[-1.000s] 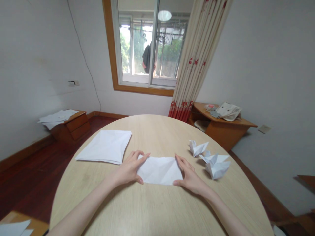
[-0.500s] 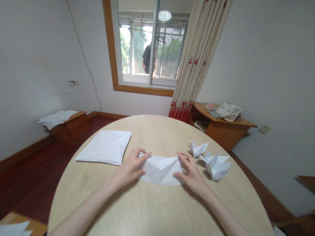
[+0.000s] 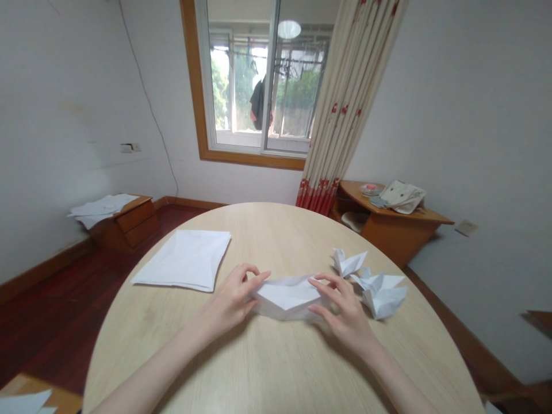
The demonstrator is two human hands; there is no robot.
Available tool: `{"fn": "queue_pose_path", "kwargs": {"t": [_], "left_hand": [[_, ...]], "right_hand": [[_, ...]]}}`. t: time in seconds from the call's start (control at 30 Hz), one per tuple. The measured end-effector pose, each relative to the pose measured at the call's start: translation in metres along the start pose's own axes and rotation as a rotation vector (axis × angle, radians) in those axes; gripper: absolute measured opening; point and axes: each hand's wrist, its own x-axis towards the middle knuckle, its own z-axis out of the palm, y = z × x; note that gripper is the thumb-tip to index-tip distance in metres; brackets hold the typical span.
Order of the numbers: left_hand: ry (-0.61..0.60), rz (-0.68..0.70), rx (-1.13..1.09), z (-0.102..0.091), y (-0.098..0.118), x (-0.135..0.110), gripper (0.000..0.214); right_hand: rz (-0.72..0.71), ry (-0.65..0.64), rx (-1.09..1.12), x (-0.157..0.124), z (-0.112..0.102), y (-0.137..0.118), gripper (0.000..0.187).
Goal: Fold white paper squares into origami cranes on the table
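Observation:
A sheet of white paper (image 3: pixel 287 296), partly folded, is held between my two hands over the middle of the round table. My left hand (image 3: pixel 239 293) grips its left end, thumb and fingers bent around the edge. At the right end my right hand (image 3: pixel 342 305) has the paper between thumb and fingers. A V-shaped flap crosses the paper's middle, its point towards me. Right of my right hand stand folded white paper birds, a smaller one (image 3: pixel 348 263) behind and a larger folded shape (image 3: pixel 383 294) in front.
A stack of white paper sheets (image 3: pixel 183 259) lies on the left of the round table (image 3: pixel 276 368). Beyond the table stand a wooden corner shelf (image 3: pixel 401 227) with a cloth bag (image 3: pixel 403 195) and a low drawer cabinet (image 3: pixel 135 221) with papers on top.
The paper's upper edge has opened up and its flap has shifted, so it looks more like a pocket. Both hands have moved slightly right with it.

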Motion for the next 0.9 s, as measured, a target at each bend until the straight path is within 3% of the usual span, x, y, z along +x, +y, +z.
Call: {"fn": "queue_pose_path", "kwargs": {"t": [0.2, 0.43, 0.6, 0.73, 0.9], "left_hand": [[-0.034, 0.037, 0.130, -0.005, 0.010, 0.001, 0.053], [-0.089, 0.092, 0.247, -0.006, 0.016, 0.001, 0.045], [-0.055, 0.116, 0.196, -0.007, 0.022, -0.001, 0.039], [-0.118, 0.131, 0.183, -0.012, 0.027, 0.001, 0.027], [-0.170, 0.171, 0.193, -0.013, 0.026, 0.002, 0.026]], "right_hand": [[-0.192, 0.053, -0.194, 0.002, -0.004, -0.009, 0.023], [-0.251, 0.026, -0.327, 0.001, -0.007, -0.027, 0.021], [-0.251, -0.009, -0.342, 0.000, -0.004, -0.039, 0.020], [-0.258, 0.006, -0.291, 0.000, -0.003, -0.045, 0.019], [-0.276, 0.002, -0.252, 0.002, -0.005, -0.046, 0.022]]}}
